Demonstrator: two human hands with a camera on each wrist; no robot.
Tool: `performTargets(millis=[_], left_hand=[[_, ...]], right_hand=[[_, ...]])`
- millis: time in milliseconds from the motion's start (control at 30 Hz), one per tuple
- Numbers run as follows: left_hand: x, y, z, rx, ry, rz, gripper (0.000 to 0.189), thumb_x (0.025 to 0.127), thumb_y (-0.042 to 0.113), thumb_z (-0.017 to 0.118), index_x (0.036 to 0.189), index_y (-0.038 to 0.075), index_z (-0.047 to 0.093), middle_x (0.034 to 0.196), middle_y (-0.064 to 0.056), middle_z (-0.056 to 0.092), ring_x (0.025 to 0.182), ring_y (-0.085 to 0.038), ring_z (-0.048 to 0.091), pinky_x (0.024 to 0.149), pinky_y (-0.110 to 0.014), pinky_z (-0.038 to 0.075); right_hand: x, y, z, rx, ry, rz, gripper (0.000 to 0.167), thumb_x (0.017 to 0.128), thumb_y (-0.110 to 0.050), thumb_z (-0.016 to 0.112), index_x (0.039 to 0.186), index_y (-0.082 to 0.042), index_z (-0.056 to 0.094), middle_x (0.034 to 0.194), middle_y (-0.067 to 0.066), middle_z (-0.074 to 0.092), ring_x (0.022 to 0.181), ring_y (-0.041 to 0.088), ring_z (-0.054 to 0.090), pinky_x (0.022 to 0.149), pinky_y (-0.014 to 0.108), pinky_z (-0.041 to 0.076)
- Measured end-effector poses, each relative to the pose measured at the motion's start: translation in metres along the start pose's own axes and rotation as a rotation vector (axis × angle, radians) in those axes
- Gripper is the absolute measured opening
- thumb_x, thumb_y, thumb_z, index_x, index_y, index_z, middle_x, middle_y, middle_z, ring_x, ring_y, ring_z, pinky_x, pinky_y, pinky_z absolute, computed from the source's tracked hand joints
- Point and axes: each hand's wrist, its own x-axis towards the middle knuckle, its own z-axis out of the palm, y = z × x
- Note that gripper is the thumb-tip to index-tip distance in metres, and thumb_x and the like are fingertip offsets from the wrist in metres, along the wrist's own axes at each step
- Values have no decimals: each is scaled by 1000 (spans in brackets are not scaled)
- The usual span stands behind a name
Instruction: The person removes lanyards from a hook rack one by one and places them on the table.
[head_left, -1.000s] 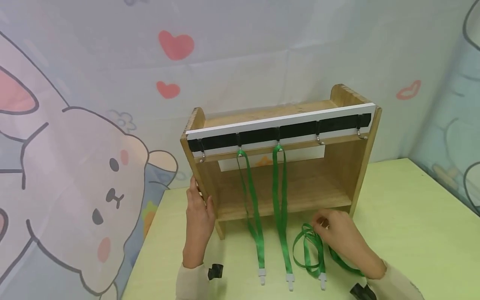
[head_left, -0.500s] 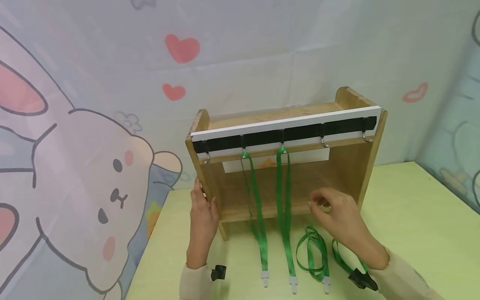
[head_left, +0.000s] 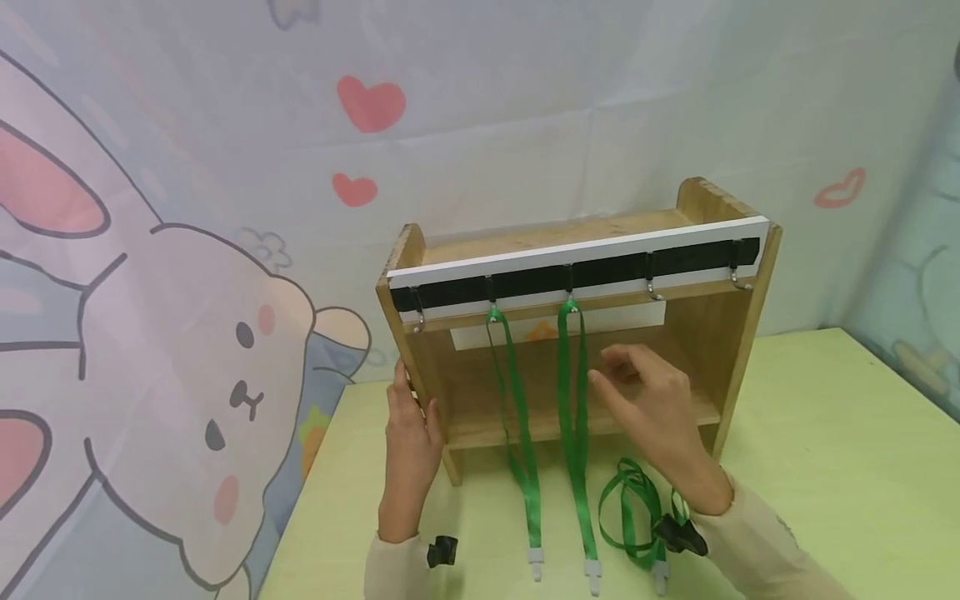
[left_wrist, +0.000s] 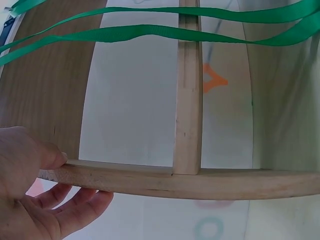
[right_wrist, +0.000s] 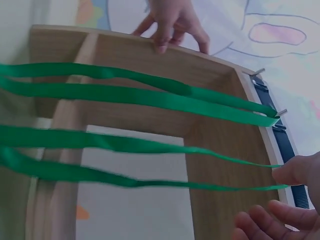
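My left hand (head_left: 411, 433) grips the left side panel of a small wooden shelf (head_left: 742, 358). In the left wrist view the thumb lies inside the panel's edge (left_wrist: 135, 179) and the fingers outside it. Two green lanyards, one on the left (head_left: 519, 392) and one nearer the middle (head_left: 564, 367), hang from hooks, their white clips over the table. Just right of the middle lanyard, my right hand (head_left: 656, 400) is raised with thumb and fingers apart and nothing between them. Its thumb overlaps a strap (right_wrist: 235, 161) in the right wrist view.
A white rail with a black strip (head_left: 525, 283) runs along the shelf top, with bare hooks at the far left (head_left: 418, 317) and right (head_left: 654, 290). A coiled green lanyard (head_left: 626, 508) lies on the yellow table (head_left: 825, 433). Another green strap (head_left: 678, 502) shows behind the right wrist.
My right hand has risen from the coiled lanyard on the table and moved up and left to the middle hanging lanyard. The left hand stays on the shelf's side.
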Motion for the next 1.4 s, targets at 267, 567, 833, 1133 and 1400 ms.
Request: performTargets(millis=[267,567,833,1133,1400], left_hand=[[-3,0,2,5,0,5,70,98,-6,59,153,-3,16,119,-34,46,88,-51,65,68,-54,58],[-3,5,5,-6,1,17,71,97,-8,59,153,-4,15,119,-34,46,91,-51,65,70,-54,59],[-2,8,5,-1,8,27,70,97,-7,59,152,-6,16,117,-34,46,87,-50,66,67,-53,59],[-2,4,3,3,24,31,70,97,-9,59,152,-6,16,120,-35,46,91,-53,65,70,-57,58],[0,3,-1,5,29,41,69,97,-7,58,152,-5,16,119,-35,46,88,-53,65,68,-56,58]], right_hand=[[10,-8,17,15,26,87,22,82,-3,83,99,4,70,86,11,71,76,24,67,70,23,51],[17,-14,24,45,36,119,12,83,0,80,91,1,71,80,9,70,71,19,65,66,16,49],[23,-17,24,55,56,117,4,85,3,74,86,2,71,77,8,71,66,19,66,63,11,46],[26,-23,21,58,91,64,8,82,9,75,85,3,71,75,9,71,63,19,66,62,11,47],[22,-29,14,57,89,42,10,82,10,75,87,2,72,77,7,72,63,17,65,62,12,48]])
